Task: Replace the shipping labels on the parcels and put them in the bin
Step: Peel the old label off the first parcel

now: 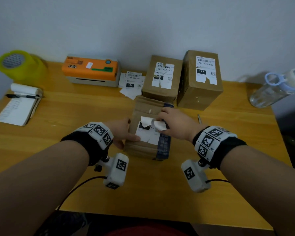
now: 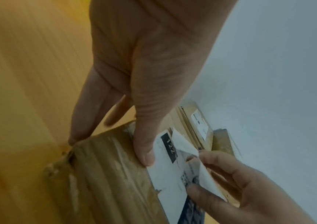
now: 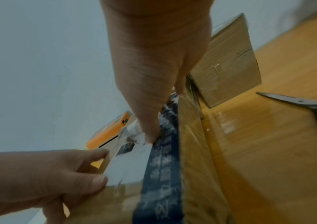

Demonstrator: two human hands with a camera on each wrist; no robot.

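Observation:
A brown cardboard parcel (image 1: 143, 150) with dark blue tape lies mid-table. Its old white label (image 1: 147, 136) is torn and partly peeled. My left hand (image 1: 126, 133) grips the parcel's left side, the thumb (image 2: 146, 151) pressing on the label's near corner. My right hand (image 1: 162, 123) pinches a loose flap of the label (image 2: 207, 178) between thumb and fingers, lifted off the box. Two more parcels (image 1: 162, 92) (image 1: 201, 96) with torn labels stand behind. A stack of new labels (image 1: 132, 82) lies beside the orange label printer (image 1: 90, 68).
Scissors (image 3: 307, 106) lie on the table (image 1: 75, 116) right of the held parcel. A yellow-green tape roll (image 1: 19, 65) and a notepad with pen (image 1: 19, 104) sit at the left. At the right edge a clear water bottle (image 1: 276, 87) lies tilted.

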